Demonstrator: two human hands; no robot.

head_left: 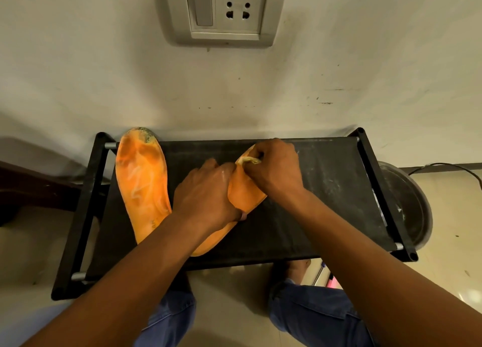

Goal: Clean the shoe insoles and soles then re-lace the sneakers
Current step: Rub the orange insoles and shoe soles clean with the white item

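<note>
Both hands (208, 190) (273, 166) grip one orange insole (243, 192).

One soapy orange insole (142, 182) is laid flat at nine o'clock; another insole (243, 190) is held tilted at centre.
</note>
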